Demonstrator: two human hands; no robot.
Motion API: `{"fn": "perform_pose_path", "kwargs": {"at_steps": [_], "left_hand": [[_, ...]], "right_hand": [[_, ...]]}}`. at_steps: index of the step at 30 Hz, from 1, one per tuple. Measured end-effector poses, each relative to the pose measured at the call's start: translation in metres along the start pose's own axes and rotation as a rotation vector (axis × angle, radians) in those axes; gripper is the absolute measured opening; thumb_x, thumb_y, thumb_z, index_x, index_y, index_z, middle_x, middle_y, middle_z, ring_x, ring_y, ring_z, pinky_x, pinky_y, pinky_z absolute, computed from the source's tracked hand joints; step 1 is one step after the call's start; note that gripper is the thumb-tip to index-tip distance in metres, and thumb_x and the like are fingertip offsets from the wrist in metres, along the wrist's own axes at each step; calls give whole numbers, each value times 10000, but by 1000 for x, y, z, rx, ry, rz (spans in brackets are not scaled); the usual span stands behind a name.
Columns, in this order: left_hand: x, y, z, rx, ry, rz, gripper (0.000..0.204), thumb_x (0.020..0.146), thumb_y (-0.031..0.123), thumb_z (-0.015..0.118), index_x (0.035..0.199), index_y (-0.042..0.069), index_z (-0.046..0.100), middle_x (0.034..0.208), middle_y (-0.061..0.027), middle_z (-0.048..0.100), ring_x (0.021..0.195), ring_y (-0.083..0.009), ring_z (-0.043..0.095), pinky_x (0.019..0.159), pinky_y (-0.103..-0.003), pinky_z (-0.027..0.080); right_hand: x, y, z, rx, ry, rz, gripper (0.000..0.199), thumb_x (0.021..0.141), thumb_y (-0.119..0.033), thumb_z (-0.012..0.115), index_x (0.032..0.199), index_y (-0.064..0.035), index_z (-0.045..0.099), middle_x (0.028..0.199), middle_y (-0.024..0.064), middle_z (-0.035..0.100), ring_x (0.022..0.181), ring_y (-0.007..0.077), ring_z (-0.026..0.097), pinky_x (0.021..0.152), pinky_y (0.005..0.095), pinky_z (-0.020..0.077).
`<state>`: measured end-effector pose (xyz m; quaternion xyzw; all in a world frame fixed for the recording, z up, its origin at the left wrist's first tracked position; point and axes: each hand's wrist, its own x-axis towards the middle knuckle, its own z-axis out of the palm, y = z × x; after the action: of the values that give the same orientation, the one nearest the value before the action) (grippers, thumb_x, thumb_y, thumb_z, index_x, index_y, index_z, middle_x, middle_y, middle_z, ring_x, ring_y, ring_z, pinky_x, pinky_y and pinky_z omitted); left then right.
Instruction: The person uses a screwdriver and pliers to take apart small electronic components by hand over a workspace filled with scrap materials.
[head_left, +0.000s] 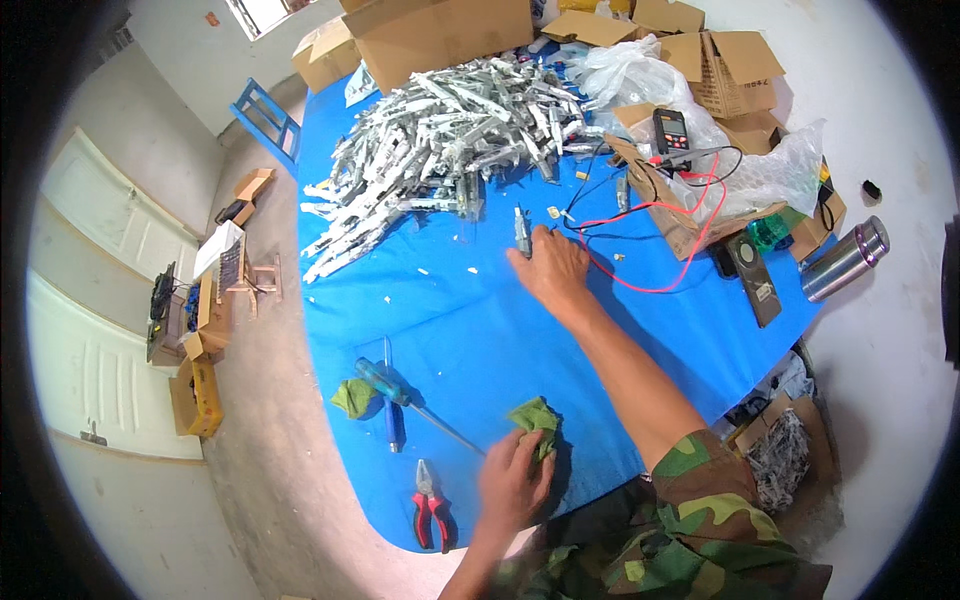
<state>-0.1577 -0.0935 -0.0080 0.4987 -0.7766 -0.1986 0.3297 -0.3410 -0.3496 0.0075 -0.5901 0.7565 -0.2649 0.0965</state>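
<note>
My right hand (556, 268) reaches to the middle of the blue-covered table, its fingers closed on a small grey-and-white pen-shaped piece (522, 232). Near the front edge, my left hand (512, 482) has its fingers curled onto a crumpled green cloth (537, 418). A screwdriver (385, 382) with a teal handle points its shaft toward that hand. Beside it lie a blue-handled tool (392, 428) and a second green cloth (353, 398). Red-handled pliers (430, 508) rest left of my left hand. A large heap of similar plastic-wrapped pieces (440, 140) covers the far side.
A multimeter (672, 132) with red and black leads (690, 270) sits in an open carton at right. A steel flask (846, 260) and a dark flat device (752, 278) stand along the right edge. Cardboard boxes (440, 45) line the back. A blue chair (266, 118) stands beyond.
</note>
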Motion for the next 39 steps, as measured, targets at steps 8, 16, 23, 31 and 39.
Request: {"fn": "perform_pose_path", "kwargs": {"at_steps": [8,16,23,31,39], "left_hand": [[-2,0,4,-153,71,-50,358,876,97,765,1230,60,722,1161,-210,714,1037,-398,695,899,-459,571],[-13,-8,10,-138,164,-35,357,923,32,729,1278,24,693,1105,-206,744,987,-344,742,873,-397,579],[-47,57,10,-205,70,81,271,922,27,757,1187,2,706,1109,-201,744,997,-346,748,870,-388,583],[-70,71,28,-190,-29,175,258,878,31,791,1129,30,730,1112,-166,720,981,-364,719,820,-408,585],[-51,68,35,-74,16,120,193,847,37,823,1005,0,720,1008,-170,716,910,-353,712,794,-412,567]], "right_hand": [[-44,33,-25,85,66,-15,281,863,-305,766,978,-53,720,1006,177,741,905,383,725,795,529,548],[-257,71,-95,408,-43,126,231,926,-268,742,1019,-63,687,971,164,747,817,358,729,694,453,562],[-347,78,-88,598,77,185,241,897,-122,759,1085,-16,651,981,175,725,890,369,726,763,434,567],[-383,84,-84,768,52,147,357,853,-28,770,1187,-1,646,1100,203,683,1024,402,694,857,439,562],[-392,92,-75,890,20,202,347,847,-8,760,1177,3,655,1084,182,687,973,331,722,830,399,574]]}}
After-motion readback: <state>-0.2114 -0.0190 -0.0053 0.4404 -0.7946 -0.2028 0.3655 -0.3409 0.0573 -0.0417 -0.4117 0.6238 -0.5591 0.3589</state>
